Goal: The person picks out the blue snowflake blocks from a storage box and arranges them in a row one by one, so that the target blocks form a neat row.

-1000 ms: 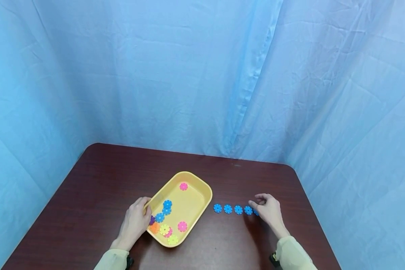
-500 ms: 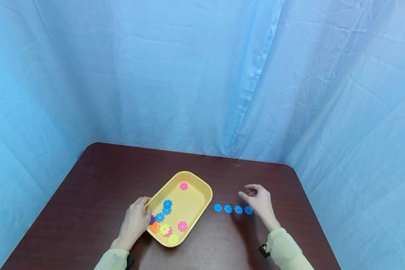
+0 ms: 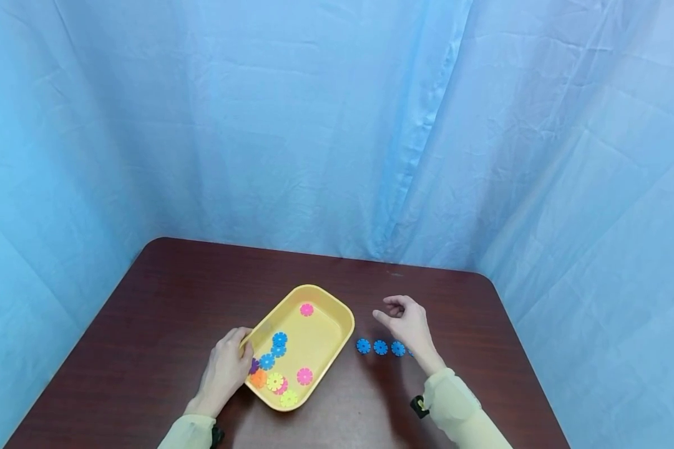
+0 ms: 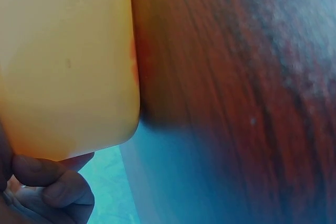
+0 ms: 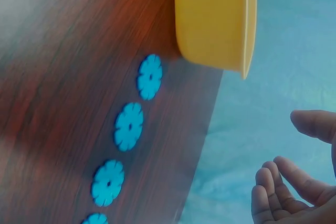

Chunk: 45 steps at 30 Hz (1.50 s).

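My left hand [image 3: 224, 365] grips the near-left rim of a yellow plastic tray [image 3: 328, 298]. In the left wrist view, curled fingers [image 4: 67, 188] show at the tray's edge. Blue notched snowflake discs [image 3: 380, 347] lie flat in a row on the table, right of the tray. Above the row's right part hovers my right hand [image 3: 410, 324], thumb and fingers apart with nothing between them; its forearm hides the row's right end. The right wrist view shows the same hand [image 5: 299, 177] beside the row, off to the right of the blue discs [image 5: 129, 126].
Inside the tray lie several more discs: blue ones [image 3: 266, 362], pink ones [image 3: 304, 376], yellow ones [image 3: 275, 381], an orange one [image 3: 258, 378] and a partly hidden purple one [image 3: 254, 366]. A dark wood table [image 3: 191, 280] bears everything, with light blue curtains [image 3: 292, 125] around it.
My right hand has moved left and slightly away from me, from the right end of the blue row toward the tray. The left hand and the tray stay nearly still.
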Tool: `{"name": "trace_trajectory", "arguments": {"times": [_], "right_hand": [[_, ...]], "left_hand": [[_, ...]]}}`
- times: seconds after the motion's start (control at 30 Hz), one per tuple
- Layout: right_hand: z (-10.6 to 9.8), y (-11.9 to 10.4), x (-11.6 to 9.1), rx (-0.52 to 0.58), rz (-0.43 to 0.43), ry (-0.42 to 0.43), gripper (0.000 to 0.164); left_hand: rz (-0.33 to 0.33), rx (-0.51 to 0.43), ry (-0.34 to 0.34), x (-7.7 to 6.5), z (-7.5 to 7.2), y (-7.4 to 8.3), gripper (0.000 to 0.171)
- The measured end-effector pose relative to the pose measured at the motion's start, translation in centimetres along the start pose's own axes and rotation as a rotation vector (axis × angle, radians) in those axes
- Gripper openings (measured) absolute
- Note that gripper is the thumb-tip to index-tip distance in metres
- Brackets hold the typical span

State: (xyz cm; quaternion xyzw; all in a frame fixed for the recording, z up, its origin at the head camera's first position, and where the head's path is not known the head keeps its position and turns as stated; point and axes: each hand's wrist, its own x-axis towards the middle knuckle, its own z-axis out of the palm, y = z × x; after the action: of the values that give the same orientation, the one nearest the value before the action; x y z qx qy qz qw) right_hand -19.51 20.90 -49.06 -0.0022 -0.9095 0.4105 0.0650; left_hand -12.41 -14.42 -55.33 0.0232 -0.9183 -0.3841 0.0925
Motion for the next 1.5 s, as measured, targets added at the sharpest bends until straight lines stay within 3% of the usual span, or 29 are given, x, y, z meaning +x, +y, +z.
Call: {"name": "trace_trajectory", "arguments": {"times": [0.33, 0.7, 1.5], "right_hand": [[2.2, -2.0, -0.1, 0.039, -0.035, -0.036, 0.036], [5.4, -4.3, -0.3, 0.094, -0.112, -0.131, 0.035], [10.7, -7.2, -0.7, 0.059, -0.147, -0.201, 0.034]], "left_hand": [[0.008, 0.009, 0.008, -0.1, 0.0, 0.1, 0.026], [0.007, -0.003, 0.011, -0.3, 0.1, -0.1, 0.025], [0.006, 0.003, 0.009, -0.3, -0.1, 0.2, 0.025]]}}
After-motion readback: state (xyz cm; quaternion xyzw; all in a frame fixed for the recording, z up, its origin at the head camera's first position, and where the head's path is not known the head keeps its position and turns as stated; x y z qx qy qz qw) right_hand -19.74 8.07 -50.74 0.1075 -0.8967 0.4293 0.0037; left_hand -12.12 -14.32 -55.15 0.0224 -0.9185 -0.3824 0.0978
